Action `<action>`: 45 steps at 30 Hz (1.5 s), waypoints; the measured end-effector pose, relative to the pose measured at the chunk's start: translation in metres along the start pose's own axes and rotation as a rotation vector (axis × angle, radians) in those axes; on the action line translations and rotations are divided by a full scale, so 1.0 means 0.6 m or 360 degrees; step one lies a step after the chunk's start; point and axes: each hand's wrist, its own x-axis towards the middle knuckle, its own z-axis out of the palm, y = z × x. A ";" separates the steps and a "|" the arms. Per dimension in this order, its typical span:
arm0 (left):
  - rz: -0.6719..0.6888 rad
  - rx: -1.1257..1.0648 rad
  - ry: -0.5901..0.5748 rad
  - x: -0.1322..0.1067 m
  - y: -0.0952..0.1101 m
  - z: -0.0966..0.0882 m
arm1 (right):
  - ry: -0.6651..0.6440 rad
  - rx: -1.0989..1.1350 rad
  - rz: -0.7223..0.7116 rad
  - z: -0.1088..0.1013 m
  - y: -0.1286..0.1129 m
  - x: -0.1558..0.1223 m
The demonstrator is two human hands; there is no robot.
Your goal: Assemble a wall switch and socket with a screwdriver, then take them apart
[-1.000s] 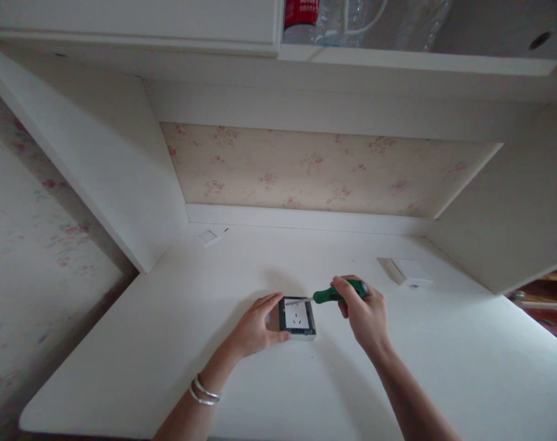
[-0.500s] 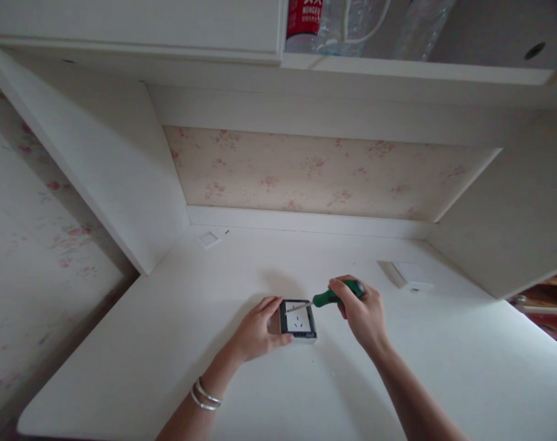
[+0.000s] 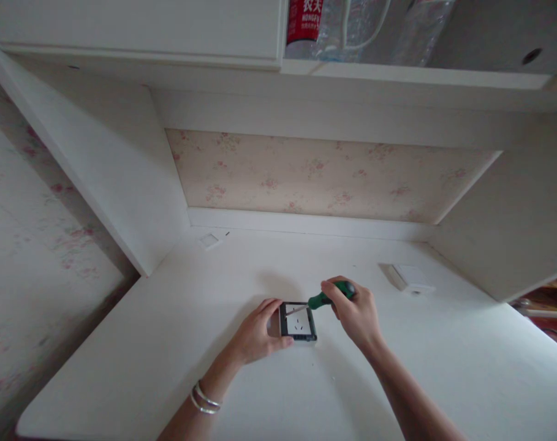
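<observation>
A square wall socket [image 3: 298,321] with a dark frame and a white face lies on the white desk [image 3: 168,355]. My left hand [image 3: 256,334] grips the socket's left side, fingers curled round its edge; silver bangles circle that wrist. My right hand [image 3: 354,313] is closed round a green-handled screwdriver [image 3: 325,297]. The metal shaft slants down to the left, and its tip rests at the upper left of the socket's face.
A white socket cover [image 3: 409,277] lies at the back right of the desk. A small white plate [image 3: 209,240] with a tiny screw beside it sits at the back left. A shelf above holds a red-labelled bottle [image 3: 304,21]. White side panels flank the desk.
My right hand and the screwdriver have shifted slightly left, bringing the tip further over the socket. My left hand keeps its hold on the socket.
</observation>
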 end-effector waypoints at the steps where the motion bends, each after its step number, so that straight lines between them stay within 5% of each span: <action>1: -0.0004 0.0006 -0.0005 0.000 0.000 0.000 | 0.0001 -0.0001 0.0003 0.000 -0.001 0.000; 45: -0.0021 -0.0028 -0.0039 0.002 -0.004 0.000 | -0.0158 -0.0429 -0.0368 0.024 -0.053 -0.004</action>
